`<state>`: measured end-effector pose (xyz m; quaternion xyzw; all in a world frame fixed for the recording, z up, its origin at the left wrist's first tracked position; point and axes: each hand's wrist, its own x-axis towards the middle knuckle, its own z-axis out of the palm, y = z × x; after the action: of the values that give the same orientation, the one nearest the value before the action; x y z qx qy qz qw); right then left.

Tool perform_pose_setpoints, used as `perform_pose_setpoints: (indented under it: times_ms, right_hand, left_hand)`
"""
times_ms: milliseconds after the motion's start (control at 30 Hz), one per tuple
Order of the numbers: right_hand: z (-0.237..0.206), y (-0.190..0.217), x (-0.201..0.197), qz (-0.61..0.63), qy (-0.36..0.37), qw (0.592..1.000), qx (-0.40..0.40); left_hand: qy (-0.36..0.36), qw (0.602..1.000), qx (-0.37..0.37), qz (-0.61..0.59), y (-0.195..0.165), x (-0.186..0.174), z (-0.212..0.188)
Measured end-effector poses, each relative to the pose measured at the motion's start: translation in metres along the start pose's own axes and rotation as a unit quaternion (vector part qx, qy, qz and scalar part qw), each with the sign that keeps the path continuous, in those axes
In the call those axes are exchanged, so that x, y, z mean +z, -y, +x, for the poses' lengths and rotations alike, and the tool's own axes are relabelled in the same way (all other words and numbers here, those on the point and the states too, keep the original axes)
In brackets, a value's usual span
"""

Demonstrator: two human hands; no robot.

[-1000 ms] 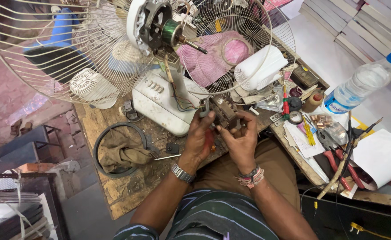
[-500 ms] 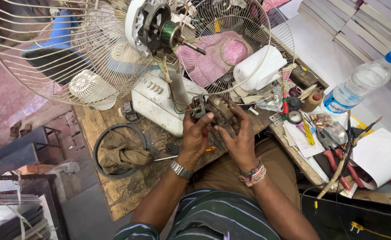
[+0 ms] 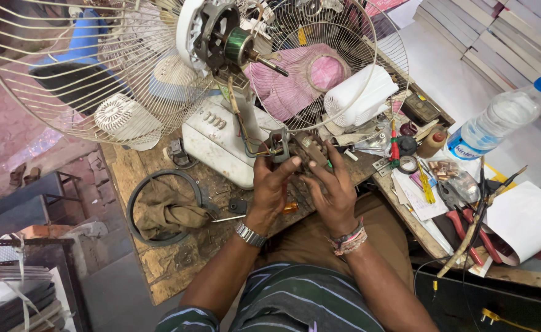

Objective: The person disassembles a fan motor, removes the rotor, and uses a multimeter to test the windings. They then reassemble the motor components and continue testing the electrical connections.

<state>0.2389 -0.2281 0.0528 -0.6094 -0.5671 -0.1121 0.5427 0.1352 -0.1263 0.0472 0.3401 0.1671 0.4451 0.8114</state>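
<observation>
My left hand (image 3: 271, 184) and my right hand (image 3: 332, 187) together grip a small brown motor part (image 3: 300, 149) with wires running off it, held above the workbench (image 3: 172, 258). Right behind it stands the white fan base (image 3: 218, 144) with its button row. Above that sits the bare fan motor (image 3: 224, 43) with its shaft, set in a wire guard (image 3: 86, 74). A metal watch is on my left wrist, and bead bands are on my right wrist.
A second wire guard (image 3: 368, 55) leans at the back over pink cloth (image 3: 289, 86) and a white cover (image 3: 359, 95). A rubber ring with a rag (image 3: 166, 209) lies left. Right: a water bottle (image 3: 497, 120), red pliers (image 3: 467, 230), screwdrivers (image 3: 426, 187), papers (image 3: 522, 221).
Both hands have lifted the motor part slightly up and toward the fan base, and the fingers have shifted their hold on it.
</observation>
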Motion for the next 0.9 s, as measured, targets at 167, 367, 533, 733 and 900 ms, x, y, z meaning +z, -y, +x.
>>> perform_pose_setpoints:
  times_ms: [167,367,533,733,900]
  right_hand:
    - [-0.002,-0.003,0.001,0.009,-0.017,1.000,0.005]
    - [0.003,0.002,-0.004,0.003,-0.024,1.000,-0.001]
    - [0.009,0.011,-0.007,-0.045,0.004,0.999,0.000]
    - [0.011,0.013,-0.009,-0.004,-0.010,1.000,0.008]
    - [0.012,0.015,-0.011,-0.023,-0.008,1.000,0.011]
  left_hand:
    - [-0.011,1.000,-0.010,-0.005,0.001,0.001,0.000]
    - [-0.038,0.998,-0.042,-0.021,0.001,0.000,0.003]
    - [-0.036,0.997,-0.060,-0.036,0.001,-0.003,0.003]
    - [-0.037,0.994,-0.088,-0.051,0.000,-0.003,0.004]
    - [-0.025,0.993,-0.106,-0.047,-0.001,-0.003,0.003]
